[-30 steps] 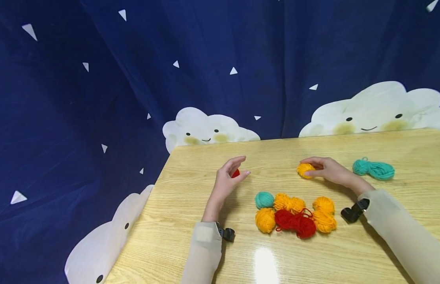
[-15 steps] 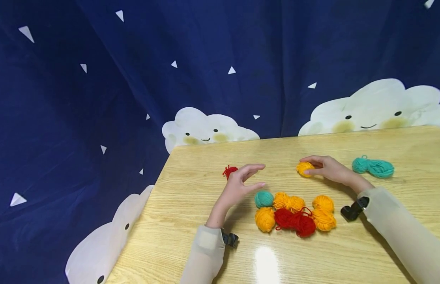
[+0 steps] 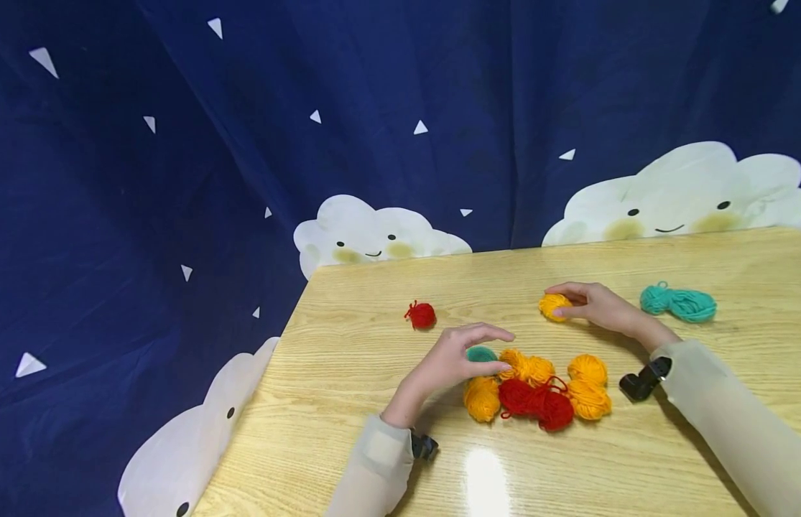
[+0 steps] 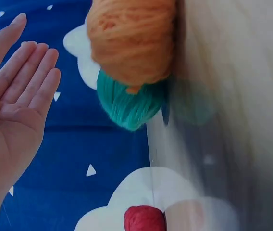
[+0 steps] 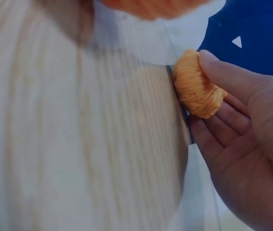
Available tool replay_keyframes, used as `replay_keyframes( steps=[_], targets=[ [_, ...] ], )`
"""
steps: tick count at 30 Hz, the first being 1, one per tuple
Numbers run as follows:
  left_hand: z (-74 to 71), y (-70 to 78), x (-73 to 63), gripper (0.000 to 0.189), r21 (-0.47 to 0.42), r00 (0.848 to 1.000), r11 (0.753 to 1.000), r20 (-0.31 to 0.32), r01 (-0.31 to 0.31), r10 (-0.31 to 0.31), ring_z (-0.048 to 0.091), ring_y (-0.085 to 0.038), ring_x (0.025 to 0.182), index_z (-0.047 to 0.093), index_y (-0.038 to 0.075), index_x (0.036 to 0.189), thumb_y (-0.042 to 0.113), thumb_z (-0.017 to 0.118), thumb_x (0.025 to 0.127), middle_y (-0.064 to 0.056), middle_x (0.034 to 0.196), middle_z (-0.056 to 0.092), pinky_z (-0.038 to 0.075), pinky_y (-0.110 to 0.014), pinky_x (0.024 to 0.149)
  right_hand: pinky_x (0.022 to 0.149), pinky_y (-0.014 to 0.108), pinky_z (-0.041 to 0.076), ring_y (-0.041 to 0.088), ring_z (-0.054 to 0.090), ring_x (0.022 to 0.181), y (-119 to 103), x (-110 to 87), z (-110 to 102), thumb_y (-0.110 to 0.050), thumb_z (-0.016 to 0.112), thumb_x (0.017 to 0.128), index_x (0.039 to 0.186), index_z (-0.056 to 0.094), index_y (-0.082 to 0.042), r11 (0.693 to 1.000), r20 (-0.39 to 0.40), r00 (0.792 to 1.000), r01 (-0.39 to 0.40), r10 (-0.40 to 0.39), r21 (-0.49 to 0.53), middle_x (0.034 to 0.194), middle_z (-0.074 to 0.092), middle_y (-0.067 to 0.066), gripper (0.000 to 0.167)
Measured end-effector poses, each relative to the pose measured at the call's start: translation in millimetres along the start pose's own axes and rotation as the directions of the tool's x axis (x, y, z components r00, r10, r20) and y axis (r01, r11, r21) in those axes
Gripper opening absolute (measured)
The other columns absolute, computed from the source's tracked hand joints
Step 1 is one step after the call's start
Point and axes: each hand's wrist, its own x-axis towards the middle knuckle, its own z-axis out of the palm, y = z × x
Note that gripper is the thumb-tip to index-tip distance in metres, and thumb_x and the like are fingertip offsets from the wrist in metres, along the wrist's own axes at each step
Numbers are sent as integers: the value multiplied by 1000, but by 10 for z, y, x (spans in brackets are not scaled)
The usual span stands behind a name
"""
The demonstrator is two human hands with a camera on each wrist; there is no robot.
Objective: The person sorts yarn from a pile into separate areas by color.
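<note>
My left hand (image 3: 461, 355) hovers over the left end of a cluster of yarn, its fingers extended and thumb spread, holding nothing. It partly covers a teal yarn ball (image 3: 481, 354) in the head view. In the left wrist view the palm (image 4: 14, 113) faces the camera, apart from the teal ball and an orange-yellow yarn ball (image 4: 131, 41). At the back of the table my right hand (image 3: 597, 309) holds a small yellow yarn ball (image 3: 553, 307) between thumb and fingers. The right wrist view shows the thumb on top of that ball (image 5: 196, 86).
A small red yarn ball (image 3: 422, 315) lies at the back left, a teal skein (image 3: 681, 303) at the back right. A red skein (image 3: 536, 403) sits among yellow yarn bundles (image 3: 590, 388) mid-table. A dark blue curtain (image 3: 387, 108) hangs behind the wooden table (image 3: 309, 402).
My left hand has moved right and toward me, from the small red yarn ball to the teal one, uncovering the red ball. The right hand stays on the yellow yarn ball.
</note>
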Motion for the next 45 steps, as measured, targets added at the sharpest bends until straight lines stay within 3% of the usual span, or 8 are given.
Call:
replay_keyframes(
  steps=[7,10,14,20,30,45],
  targets=[
    [102,52,21,38,145,990,987,133,-75,56,65,-10,113,68,11,120,26,75,86,-1,119,71,46,-13,98,107,59,38,45,47,132,20,-9,-4,-33,65,94,139,52,-2,1000,-8,1000,20,-20,-13,141,53,25,56],
    [130,60,18,35,193,981,979,189,-72,35,65,-5,111,69,13,119,27,75,87,2,118,71,44,-10,97,107,59,37,45,47,132,28,-9,-4,-33,65,94,138,52,-3,1000,-8,1000,25,-25,-13,141,53,25,55],
    [148,65,20,33,195,971,979,237,-54,7,66,-5,106,70,13,116,26,76,86,2,114,73,45,-9,94,108,59,37,45,47,132,34,-5,-7,-33,65,94,138,52,-3,1000,-7,1000,28,-28,-14,141,53,25,56],
    [168,84,42,31,234,958,971,287,-48,-22,64,-2,98,71,16,114,28,76,86,6,111,73,47,-8,88,108,60,37,46,47,132,35,3,-16,-34,66,93,138,53,-4,1000,-6,1000,22,-22,-14,141,53,25,56],
    [238,97,70,32,377,939,918,343,-126,-11,61,4,93,72,19,114,33,75,86,9,111,73,43,-5,83,108,60,36,45,46,133,59,21,-20,-33,68,92,138,53,-6,1000,-3,1000,7,-7,10,141,54,23,56],
    [301,83,91,37,397,918,903,396,-163,-8,64,2,98,70,14,116,32,77,84,5,114,73,43,-2,83,108,60,37,44,45,134,32,8,-19,-35,67,92,140,51,-6,1000,0,1000,-3,3,11,142,53,23,57]
  ],
)
